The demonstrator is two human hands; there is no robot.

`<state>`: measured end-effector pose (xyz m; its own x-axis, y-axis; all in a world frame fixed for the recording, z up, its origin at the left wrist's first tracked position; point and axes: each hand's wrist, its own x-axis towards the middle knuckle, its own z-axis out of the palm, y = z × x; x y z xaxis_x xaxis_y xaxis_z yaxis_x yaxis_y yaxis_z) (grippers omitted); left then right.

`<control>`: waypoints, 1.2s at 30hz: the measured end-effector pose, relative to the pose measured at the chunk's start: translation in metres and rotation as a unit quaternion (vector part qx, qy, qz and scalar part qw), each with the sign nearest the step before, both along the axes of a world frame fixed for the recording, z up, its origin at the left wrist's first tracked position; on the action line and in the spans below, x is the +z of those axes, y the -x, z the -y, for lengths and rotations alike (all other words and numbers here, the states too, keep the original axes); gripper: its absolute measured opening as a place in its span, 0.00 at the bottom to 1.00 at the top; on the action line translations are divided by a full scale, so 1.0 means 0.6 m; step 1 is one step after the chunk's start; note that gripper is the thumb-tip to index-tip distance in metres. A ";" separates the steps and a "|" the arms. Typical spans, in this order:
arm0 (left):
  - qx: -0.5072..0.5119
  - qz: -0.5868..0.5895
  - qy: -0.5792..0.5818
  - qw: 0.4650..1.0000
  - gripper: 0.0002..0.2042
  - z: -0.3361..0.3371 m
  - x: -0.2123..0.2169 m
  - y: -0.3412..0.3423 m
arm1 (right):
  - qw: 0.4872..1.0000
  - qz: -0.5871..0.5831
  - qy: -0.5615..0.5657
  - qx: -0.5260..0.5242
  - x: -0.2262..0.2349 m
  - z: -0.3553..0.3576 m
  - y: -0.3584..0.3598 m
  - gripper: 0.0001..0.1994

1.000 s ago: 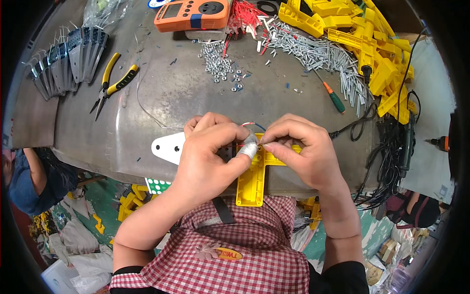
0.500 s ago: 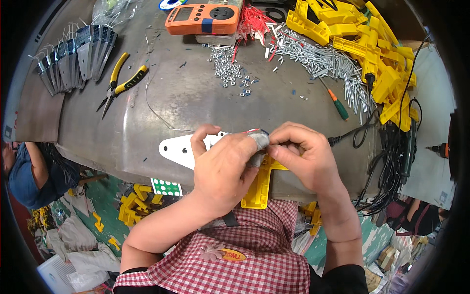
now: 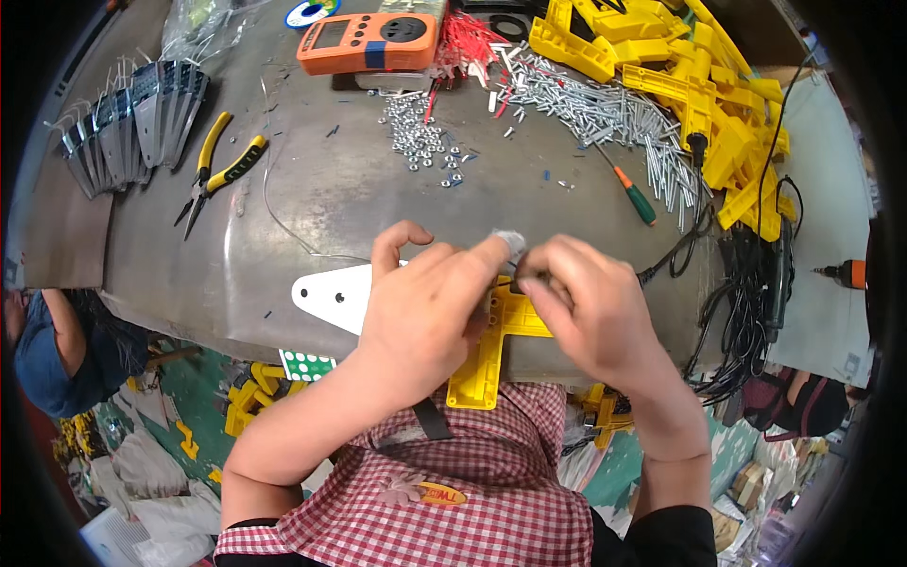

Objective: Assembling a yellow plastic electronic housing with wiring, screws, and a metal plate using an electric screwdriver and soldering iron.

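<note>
Open counter (image 3: 350,189) stretches from pliers (image 3: 202,176) to screwdriver (image 3: 640,200), beyond the hands (image 3: 416,298), with a thin wire (image 3: 315,252) crossing at left. Meter (image 3: 368,45), nuts (image 3: 420,144) and screws (image 3: 590,109) block the far side; cables (image 3: 732,321) crowd the right.

Smooth yellow plastic housing (image 3: 486,357), scuffed metal tabletop (image 3: 350,203), matt cloth apron (image 3: 510,491).

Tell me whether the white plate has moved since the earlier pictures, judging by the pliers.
No, not visibly: the white plate lies to the lower right of the pliers, about as far from them as in both earlier pictures.
</note>
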<state>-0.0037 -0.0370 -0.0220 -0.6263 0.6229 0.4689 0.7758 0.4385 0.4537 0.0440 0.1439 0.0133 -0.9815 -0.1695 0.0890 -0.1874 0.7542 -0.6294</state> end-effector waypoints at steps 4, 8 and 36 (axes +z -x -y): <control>-0.049 0.241 -0.071 0.967 0.27 -0.002 0.009 0.024 | 0.998 -0.035 0.050 0.028 -0.018 -0.018 0.029 0.05; -0.046 0.366 -0.123 0.921 0.29 -0.003 -0.007 0.032 | 0.992 0.027 0.120 0.018 -0.027 -0.015 0.027 0.07; 0.047 0.005 0.125 0.991 0.21 0.174 0.000 0.111 | 0.993 0.036 0.106 -0.033 0.002 -0.002 0.028 0.05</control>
<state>-0.0704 -0.1412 -0.0218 -0.6912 0.6566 0.3019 0.7219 0.6086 0.3292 0.0272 0.1453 0.0147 -0.9949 -0.0902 0.0443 -0.0905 0.6123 -0.7854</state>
